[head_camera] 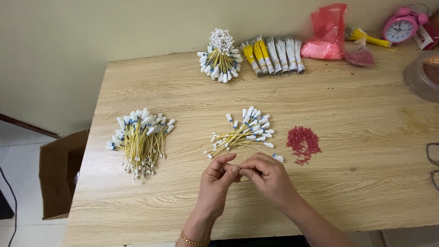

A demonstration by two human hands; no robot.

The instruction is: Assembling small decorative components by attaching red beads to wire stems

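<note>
My left hand (218,176) and my right hand (267,176) meet fingertip to fingertip over the near middle of the wooden table (356,192). Together they pinch one thin yellow wire, whose white connector (277,158) sticks out beyond my right hand. Just beyond the hands lies a small loose pile of yellow wires with white connectors (244,132). To its right is a heap of tiny red beads (302,142). A bigger pile of the same wires (141,137) lies at the left.
At the back edge stand a bundled bunch of wires (220,57), several tied wire bundles (274,55), a pink plastic bag (327,34) and a pink alarm clock (401,25). A clear container (420,75) sits far right. An open cardboard box (59,171) stands on the floor, left.
</note>
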